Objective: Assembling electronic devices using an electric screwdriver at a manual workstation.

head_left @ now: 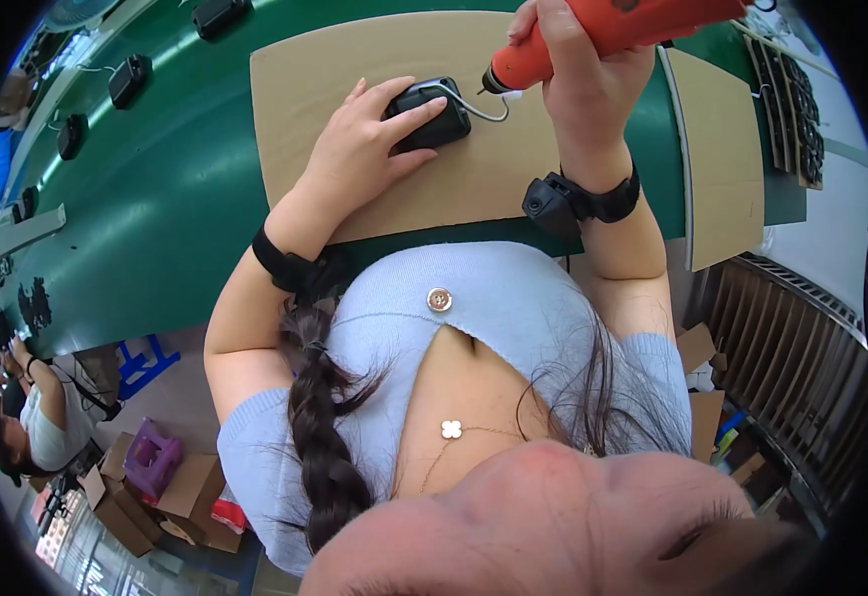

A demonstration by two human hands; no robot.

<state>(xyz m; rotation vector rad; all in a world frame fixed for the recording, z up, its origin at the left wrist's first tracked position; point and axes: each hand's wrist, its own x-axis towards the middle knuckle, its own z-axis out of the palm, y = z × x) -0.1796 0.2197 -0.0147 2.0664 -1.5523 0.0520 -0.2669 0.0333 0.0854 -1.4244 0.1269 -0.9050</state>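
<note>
My left hand (359, 127) grips a small black plastic case (442, 127) on a sheet of cardboard (354, 60). The thumb lies along its near side and the fingers reach over its top and far side. A short grey cable (480, 109) loops out from the case toward the right and ends in a white plug (511, 95). In my right hand (578, 70) is a red electric screwdriver (623, 38), its fingers wrapped round the body. The black tip points down and left, just right of the case, apart from it.
Several black devices (130, 81) stand along the left of the green table (156, 228). A second cardboard sheet (722, 149) lies at the right, with racks of black parts (799, 109) beyond. Another person (41, 417) sits at the far left, near cardboard boxes (190, 497).
</note>
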